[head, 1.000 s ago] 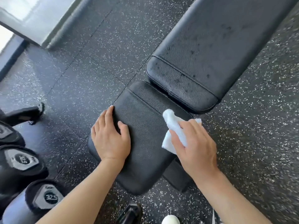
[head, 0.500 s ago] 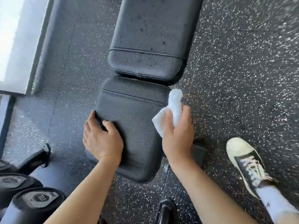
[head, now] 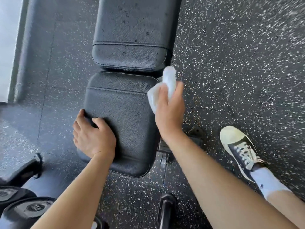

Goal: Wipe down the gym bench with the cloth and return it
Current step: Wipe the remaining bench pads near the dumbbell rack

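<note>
Right hand [head: 169, 111], seen from the head view, clamped around a white cloth [head: 166, 83], fingers curled on it, at the right edge of the seat pad [head: 120, 119] just below the gap to the back pad [head: 132, 30]. Cloth crumpled into a soft wad, terry-like, one end sticking up above the fingers; probably bunched this way to give a thick wiping face. Left hand [head: 93, 136] wrapped over the left edge of the seat pad, thumb on top and fingers curled down the side, likely to brace the body while leaning forward. Both pads black, grained like leather, with rounded corners and a stitched seam across each. Dark droplets or spots scattered on the back pad, so judged as not yet wiped; seat pad without such marks. Floor [head: 239, 63] of black rubber with white speckles. Dumbbells [head: 29, 210] at lower left, round dark ends. Canvas sneaker [head: 239, 149] with white toe cap on the right.
</note>
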Demonstrator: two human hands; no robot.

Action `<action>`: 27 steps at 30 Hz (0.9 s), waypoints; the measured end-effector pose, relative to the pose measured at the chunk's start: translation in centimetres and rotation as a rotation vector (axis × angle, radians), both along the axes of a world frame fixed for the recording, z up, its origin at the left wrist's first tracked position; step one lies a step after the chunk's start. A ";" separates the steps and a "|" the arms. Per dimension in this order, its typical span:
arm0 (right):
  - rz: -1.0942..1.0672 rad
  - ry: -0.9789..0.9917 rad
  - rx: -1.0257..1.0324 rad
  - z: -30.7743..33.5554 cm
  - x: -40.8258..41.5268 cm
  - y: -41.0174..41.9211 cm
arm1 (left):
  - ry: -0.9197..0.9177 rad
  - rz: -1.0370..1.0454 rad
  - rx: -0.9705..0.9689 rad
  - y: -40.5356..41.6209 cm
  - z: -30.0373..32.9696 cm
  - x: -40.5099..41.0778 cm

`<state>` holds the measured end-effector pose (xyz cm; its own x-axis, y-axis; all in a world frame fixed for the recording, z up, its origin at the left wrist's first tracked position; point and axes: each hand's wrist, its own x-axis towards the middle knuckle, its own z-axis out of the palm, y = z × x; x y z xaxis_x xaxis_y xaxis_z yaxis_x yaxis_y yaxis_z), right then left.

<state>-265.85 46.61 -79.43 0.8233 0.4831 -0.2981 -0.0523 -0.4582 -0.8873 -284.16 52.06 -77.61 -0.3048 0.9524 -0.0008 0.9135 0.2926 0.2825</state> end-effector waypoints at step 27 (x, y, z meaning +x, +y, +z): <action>0.571 -0.329 0.015 0.9 0.1 -4.5 | 0.016 0.007 0.010 0.0 0.4 0.5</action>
